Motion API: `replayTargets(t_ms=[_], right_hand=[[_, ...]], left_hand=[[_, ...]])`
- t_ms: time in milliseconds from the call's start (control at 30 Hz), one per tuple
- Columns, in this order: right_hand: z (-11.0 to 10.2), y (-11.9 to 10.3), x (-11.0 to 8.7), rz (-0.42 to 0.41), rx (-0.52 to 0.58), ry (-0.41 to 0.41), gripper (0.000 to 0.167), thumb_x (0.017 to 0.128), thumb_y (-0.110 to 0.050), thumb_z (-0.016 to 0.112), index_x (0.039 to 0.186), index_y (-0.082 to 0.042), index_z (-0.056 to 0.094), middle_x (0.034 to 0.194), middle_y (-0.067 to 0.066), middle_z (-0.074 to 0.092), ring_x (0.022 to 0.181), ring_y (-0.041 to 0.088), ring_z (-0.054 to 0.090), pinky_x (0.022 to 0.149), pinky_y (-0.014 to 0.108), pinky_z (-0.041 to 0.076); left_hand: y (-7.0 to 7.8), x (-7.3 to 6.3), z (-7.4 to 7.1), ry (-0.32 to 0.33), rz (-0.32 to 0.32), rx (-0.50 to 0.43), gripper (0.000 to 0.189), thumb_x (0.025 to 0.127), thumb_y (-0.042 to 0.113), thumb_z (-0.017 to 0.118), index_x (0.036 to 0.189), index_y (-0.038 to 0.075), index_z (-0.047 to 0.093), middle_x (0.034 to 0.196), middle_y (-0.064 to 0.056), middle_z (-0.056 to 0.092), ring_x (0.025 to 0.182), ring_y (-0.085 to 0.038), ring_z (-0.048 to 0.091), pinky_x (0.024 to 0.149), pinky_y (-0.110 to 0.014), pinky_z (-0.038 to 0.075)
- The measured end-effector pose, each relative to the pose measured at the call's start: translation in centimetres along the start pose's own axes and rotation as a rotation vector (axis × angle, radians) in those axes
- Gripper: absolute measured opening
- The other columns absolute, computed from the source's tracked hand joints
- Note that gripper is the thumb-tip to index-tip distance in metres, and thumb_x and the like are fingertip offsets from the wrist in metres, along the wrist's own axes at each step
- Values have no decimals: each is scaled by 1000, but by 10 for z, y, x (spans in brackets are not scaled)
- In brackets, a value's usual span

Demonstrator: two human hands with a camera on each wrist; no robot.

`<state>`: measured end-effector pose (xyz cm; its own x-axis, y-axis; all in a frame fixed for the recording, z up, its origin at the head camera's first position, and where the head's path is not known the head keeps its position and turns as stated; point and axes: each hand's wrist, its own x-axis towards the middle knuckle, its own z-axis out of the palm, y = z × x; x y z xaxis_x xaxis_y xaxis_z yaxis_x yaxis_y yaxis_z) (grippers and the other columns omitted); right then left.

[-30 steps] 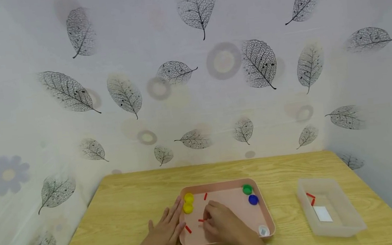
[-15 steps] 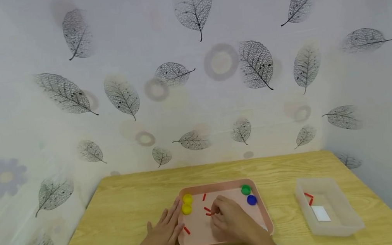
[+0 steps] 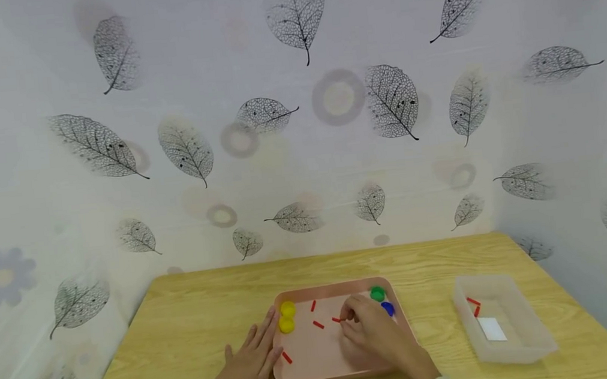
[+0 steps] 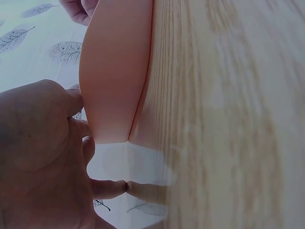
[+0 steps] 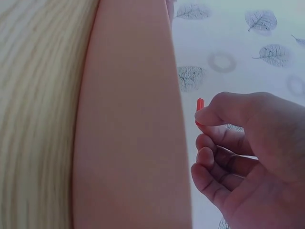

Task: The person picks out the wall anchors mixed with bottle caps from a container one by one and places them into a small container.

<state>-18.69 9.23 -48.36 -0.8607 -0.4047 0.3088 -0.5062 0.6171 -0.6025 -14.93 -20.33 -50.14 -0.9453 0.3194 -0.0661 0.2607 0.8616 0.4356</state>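
My right hand pinches a short red stick between thumb and index finger, over the right half of a shallow pink tray. In the right wrist view the red stick pokes up from the fingertips, the other fingers curled beneath. My left hand rests with fingers extended along the tray's left wall; the left wrist view shows its fingers beside the tray wall. Loose red sticks lie on the tray floor: one at the back, another mid-tray, a third at front left.
Two yellow round caps sit at the tray's left end. A green cap and a partly covered blue cap are at back right. On the wooden table, a translucent bin holds red sticks and a white card.
My right hand has moved right and toward the tray's back with the red stick, uncovering the mid-tray stick. Its forearm now hides the clear cap at front right. My left hand stays at the wall.
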Motion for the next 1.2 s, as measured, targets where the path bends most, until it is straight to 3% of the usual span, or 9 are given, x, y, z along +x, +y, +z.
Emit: replayTargets(t_ms=[100,200,300,500,700,933,1200], right_hand=[[-3,4,-1,-44,-28,61,15,87,-1,75,88,-13,65,84,-10,59,80,9,56,69,24,52],[-8,9,-1,-141,-83,156,20,81,3,78,83,-12,65,81,-7,59,74,10,56,66,23,51],[-13,14,-1,-188,-94,197,21,78,5,78,82,-11,65,79,-5,58,73,11,55,65,22,50],[-27,19,-4,-81,-2,146,18,85,5,73,86,-10,64,84,-4,57,74,12,53,65,25,50],[-36,27,-5,-28,-19,159,20,85,4,75,88,-12,63,84,-7,56,72,8,52,64,26,51],[-47,36,-5,66,-39,172,18,85,5,74,84,-11,64,82,-5,57,75,18,59,66,28,53],[-67,45,-13,101,-103,241,17,85,0,80,86,-10,66,81,-4,58,75,14,54,65,27,49]], left_hand=[[0,-1,-1,6,6,-4,64,110,52,32,166,25,18,172,7,13,150,-41,29,97,-90,12],[0,-1,-2,7,12,-12,64,110,52,32,166,24,18,172,7,13,150,-42,29,97,-91,11],[0,-1,-2,1,9,-14,65,110,53,32,167,25,17,172,7,13,151,-42,28,97,-91,10],[0,0,-2,-1,2,-11,65,110,53,32,166,26,17,172,8,12,151,-42,28,97,-91,10],[0,0,-2,-3,-1,-17,65,110,54,33,166,26,17,172,8,12,149,-43,30,96,-92,10],[-2,3,0,-4,-6,-19,65,110,55,31,166,27,16,172,8,12,151,-43,28,97,-91,8],[1,-1,-2,19,12,-11,63,110,51,33,166,24,20,171,7,15,150,-42,30,96,-91,12]])
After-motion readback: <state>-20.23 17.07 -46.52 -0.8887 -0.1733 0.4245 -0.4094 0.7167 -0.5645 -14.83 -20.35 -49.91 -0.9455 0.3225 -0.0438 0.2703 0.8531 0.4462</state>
